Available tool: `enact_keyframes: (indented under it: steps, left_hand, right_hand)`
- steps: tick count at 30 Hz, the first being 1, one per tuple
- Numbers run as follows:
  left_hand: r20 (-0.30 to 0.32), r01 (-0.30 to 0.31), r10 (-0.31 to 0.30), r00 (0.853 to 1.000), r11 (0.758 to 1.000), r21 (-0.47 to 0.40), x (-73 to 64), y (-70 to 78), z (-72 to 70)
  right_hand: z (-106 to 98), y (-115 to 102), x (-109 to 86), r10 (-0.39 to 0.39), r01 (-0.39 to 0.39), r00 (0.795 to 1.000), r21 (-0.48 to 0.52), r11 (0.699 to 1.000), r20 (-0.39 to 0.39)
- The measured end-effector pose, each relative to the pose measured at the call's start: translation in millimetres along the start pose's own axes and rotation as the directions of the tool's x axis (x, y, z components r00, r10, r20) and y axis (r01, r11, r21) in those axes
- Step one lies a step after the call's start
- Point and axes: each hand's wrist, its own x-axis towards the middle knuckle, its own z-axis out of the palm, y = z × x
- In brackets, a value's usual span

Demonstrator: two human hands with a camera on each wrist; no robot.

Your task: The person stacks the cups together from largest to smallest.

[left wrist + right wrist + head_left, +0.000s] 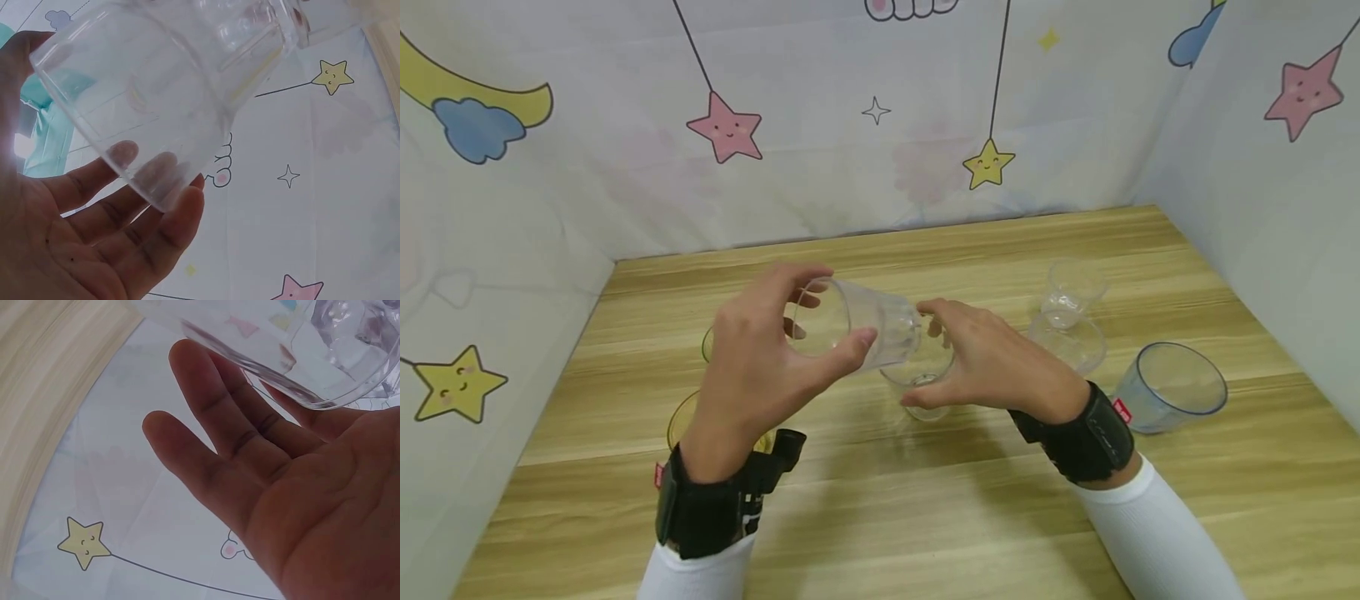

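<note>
My left hand [767, 358] grips a clear tumbler [868, 321] between thumb and fingers, tipped on its side with its mouth toward the palm and its narrower base pointing right. In the left wrist view the fingertips press the tumbler's wall [144, 81]. My right hand [992, 358] curls its thumb and fingers around a second clear cup [928, 371], just right of the tumbler's base. The right wrist view shows that cup's rim [337, 403] against the fingers. The tumbler's base overlaps the second cup's mouth; whether they touch, I cannot tell.
At right stand a blue-tinted cup [1172, 387] and two clear cups, one behind [1075, 287] and one nearer [1067, 343]. A yellow cup [680, 417] and a green-rimmed cup [706, 346] are partly hidden by my left arm. Printed cloth walls [850, 183] border the wooden table [880, 525].
</note>
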Motion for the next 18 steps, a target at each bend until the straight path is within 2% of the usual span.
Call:
enact_keyframes:
  steps: [8,18]
  left_hand:
    - [0.042,-0.050,0.050,0.998,0.999,0.000,-1.4,2.5,18.4]
    - [0.015,-0.121,0.122,0.992,0.992,-0.029,1.0,7.7,37.8]
  right_hand:
    - [5.9,3.8,-1.2,-0.032,0.032,0.999,0.027,0.999,-0.019]
    - [5.0,4.6,1.7,-0.033,0.034,0.999,0.039,0.999,-0.017]
